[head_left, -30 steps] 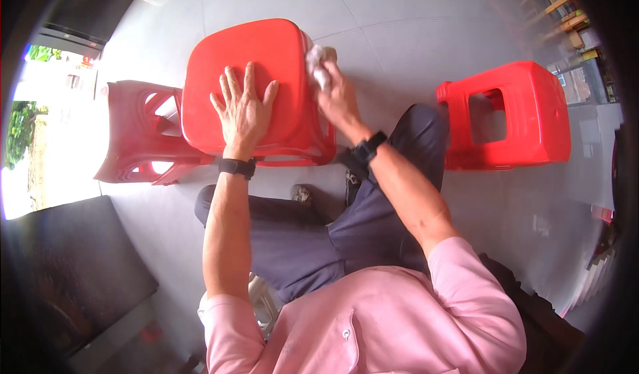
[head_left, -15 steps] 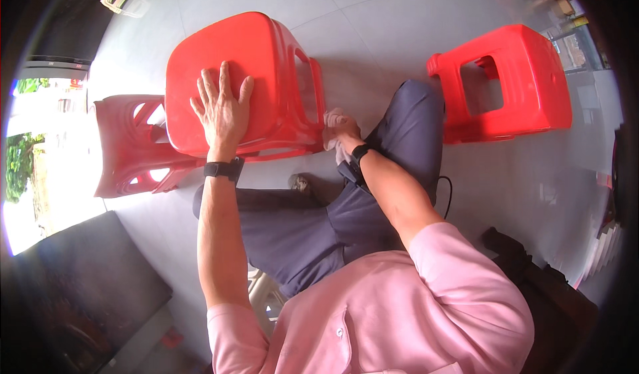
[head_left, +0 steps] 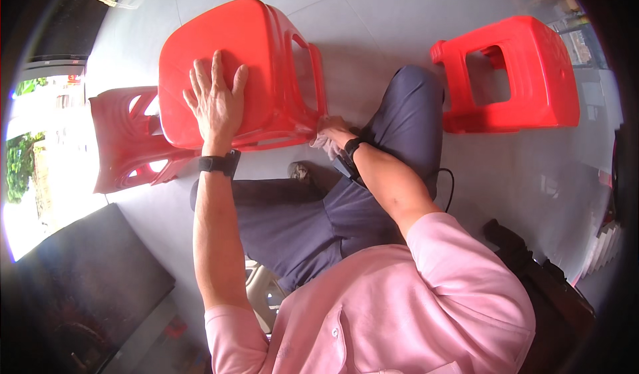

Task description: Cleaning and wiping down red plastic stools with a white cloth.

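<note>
A red plastic stool (head_left: 246, 67) stands tilted on the grey floor (head_left: 399, 14), steadied by the left hand (head_left: 214, 104), laid open and flat on its seat. The right hand (head_left: 331, 134) presses a pale cloth (head_left: 327, 146), its grip closed on it, against the lower side rim; wiping looks partly done, with the legs left.

Grey tiled floor (head_left: 393, 34) with red plastic stools standing on it

A tilted red stool (head_left: 246, 67) rests on the floor at the upper middle, a second red stool (head_left: 512, 74) lies on its side well apart to the right, and a third red stool (head_left: 126, 141) sits just beside the first on the left. A thin black cable (head_left: 447, 184) loops over the tiles near the middle, and a dark bag (head_left: 532, 274) lies at the lower right.
</note>
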{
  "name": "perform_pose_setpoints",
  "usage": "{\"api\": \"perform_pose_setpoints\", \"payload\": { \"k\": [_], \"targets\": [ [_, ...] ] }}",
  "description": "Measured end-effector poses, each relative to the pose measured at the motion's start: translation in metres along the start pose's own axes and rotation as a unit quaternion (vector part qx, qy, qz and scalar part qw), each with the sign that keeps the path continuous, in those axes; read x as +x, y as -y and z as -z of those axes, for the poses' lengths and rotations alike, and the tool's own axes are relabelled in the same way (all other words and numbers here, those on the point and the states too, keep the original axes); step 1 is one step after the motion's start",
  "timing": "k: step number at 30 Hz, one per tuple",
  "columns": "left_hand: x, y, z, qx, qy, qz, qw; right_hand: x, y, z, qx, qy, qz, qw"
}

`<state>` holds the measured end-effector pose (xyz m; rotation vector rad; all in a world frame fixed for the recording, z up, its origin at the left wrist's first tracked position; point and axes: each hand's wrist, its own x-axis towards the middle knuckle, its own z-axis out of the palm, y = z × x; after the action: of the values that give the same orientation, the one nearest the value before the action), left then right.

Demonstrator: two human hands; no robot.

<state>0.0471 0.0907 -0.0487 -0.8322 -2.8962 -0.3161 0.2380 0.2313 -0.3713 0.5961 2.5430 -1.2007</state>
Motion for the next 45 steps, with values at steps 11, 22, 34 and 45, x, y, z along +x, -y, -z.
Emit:
{"api": "perform_pose_setpoints", "payload": {
  "k": [11, 22, 34, 45],
  "targets": [
    [-0.004, 0.011, 0.0, 0.009, -0.007, 0.015, 1.0, -0.048, 0.102, 0.069, 0.342, -0.041, -0.094, 0.934],
    [-0.002, 0.01, -0.003, 0.004, -0.03, -0.009, 0.999, -0.096, 0.186, 0.157, 0.416, -0.154, 0.025, 0.896],
    [-0.006, 0.027, -0.012, 0.045, -0.045, -0.027, 0.998, -0.081, 0.232, 0.142, 0.105, -0.378, 0.374, 0.841],
    [-0.005, 0.006, 0.0, 0.019, -0.022, -0.004, 1.0, -0.085, 0.201, 0.112, 0.081, -0.34, 0.414, 0.841]
  ]
}}
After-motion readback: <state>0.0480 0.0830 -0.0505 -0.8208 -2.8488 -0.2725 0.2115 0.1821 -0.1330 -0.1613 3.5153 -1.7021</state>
